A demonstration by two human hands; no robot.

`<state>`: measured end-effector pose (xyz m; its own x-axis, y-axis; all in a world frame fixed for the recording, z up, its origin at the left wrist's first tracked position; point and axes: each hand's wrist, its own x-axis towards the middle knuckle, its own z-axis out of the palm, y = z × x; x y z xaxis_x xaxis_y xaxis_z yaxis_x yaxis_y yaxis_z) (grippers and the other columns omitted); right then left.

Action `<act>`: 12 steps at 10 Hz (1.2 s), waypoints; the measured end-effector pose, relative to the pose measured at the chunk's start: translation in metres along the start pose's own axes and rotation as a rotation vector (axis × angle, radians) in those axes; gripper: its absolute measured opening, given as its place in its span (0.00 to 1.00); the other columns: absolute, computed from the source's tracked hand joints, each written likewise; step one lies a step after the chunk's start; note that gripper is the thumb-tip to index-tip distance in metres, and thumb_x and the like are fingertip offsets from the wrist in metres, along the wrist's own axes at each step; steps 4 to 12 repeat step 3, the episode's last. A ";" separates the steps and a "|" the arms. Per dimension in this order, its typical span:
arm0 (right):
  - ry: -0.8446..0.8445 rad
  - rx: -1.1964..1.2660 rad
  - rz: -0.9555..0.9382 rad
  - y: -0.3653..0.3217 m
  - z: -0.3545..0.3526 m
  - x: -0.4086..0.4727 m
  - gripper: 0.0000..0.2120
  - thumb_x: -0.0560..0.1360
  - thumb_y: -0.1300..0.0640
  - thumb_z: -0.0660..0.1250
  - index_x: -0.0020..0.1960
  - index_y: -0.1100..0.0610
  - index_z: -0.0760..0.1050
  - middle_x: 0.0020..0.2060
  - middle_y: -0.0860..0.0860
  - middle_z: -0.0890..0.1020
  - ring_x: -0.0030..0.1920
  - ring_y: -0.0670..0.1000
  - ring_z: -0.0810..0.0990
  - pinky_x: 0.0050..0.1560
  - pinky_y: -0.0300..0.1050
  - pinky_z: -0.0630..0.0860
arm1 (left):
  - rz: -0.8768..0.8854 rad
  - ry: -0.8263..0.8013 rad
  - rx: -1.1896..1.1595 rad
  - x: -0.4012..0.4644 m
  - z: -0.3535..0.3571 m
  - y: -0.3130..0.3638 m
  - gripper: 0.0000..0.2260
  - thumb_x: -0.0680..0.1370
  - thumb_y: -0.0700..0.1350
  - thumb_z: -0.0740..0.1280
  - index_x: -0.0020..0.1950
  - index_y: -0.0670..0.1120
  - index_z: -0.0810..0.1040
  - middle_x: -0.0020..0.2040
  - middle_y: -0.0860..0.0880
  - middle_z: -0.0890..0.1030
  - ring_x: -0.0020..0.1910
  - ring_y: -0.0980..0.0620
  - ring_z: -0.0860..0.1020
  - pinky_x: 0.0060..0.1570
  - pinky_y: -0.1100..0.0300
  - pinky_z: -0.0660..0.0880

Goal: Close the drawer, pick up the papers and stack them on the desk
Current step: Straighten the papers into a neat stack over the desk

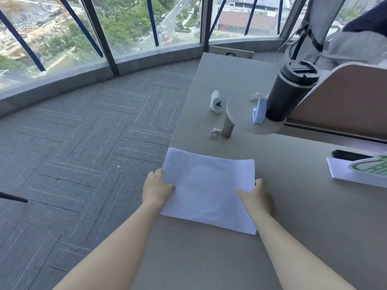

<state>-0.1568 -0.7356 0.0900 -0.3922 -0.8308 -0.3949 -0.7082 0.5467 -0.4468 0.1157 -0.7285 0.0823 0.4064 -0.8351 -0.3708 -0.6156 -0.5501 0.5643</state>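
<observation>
A stack of white papers (208, 185) lies on the grey desk (293, 206), at its left edge, with one corner jutting slightly over the floor. My left hand (156, 188) grips the stack's left side, thumb on top. My right hand (254, 196) holds the right side, fingers along the edge and thumb on the sheet. The sheets look roughly squared. No drawer is in view.
Behind the papers stand a small round shelf on a post (240, 109) carrying a black tumbler (291, 91) and a blue clip. A white gadget (215, 101), a pink binder clip (214, 132), a phone (349, 154) and a notepad (356, 174) also sit on the desk. Carpeted floor is at left.
</observation>
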 end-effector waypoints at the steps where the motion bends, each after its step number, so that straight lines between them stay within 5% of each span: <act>1: 0.050 -0.056 0.029 0.005 0.000 -0.005 0.27 0.71 0.42 0.65 0.64 0.53 0.63 0.56 0.56 0.78 0.48 0.60 0.81 0.41 0.48 0.71 | -0.004 0.043 0.078 -0.003 0.002 -0.003 0.21 0.68 0.47 0.70 0.60 0.46 0.73 0.55 0.43 0.70 0.58 0.39 0.71 0.53 0.49 0.72; 2: 0.047 0.111 0.093 0.006 -0.011 -0.012 0.29 0.74 0.41 0.60 0.71 0.52 0.62 0.64 0.59 0.72 0.54 0.60 0.78 0.47 0.49 0.68 | 0.077 0.120 0.084 -0.012 -0.002 0.001 0.24 0.73 0.49 0.70 0.67 0.47 0.71 0.62 0.43 0.71 0.62 0.40 0.68 0.57 0.46 0.71; 3: 0.009 0.310 0.050 0.016 -0.035 -0.027 0.21 0.75 0.47 0.60 0.66 0.53 0.69 0.60 0.53 0.76 0.49 0.55 0.74 0.47 0.48 0.70 | 0.195 0.152 0.018 -0.043 -0.005 0.006 0.20 0.76 0.46 0.67 0.67 0.46 0.72 0.64 0.44 0.72 0.63 0.42 0.69 0.58 0.51 0.69; 12: 0.009 0.310 0.050 0.016 -0.035 -0.027 0.21 0.75 0.47 0.60 0.66 0.53 0.69 0.60 0.53 0.76 0.49 0.55 0.74 0.47 0.48 0.70 | 0.195 0.152 0.018 -0.043 -0.005 0.006 0.20 0.76 0.46 0.67 0.67 0.46 0.72 0.64 0.44 0.72 0.63 0.42 0.69 0.58 0.51 0.69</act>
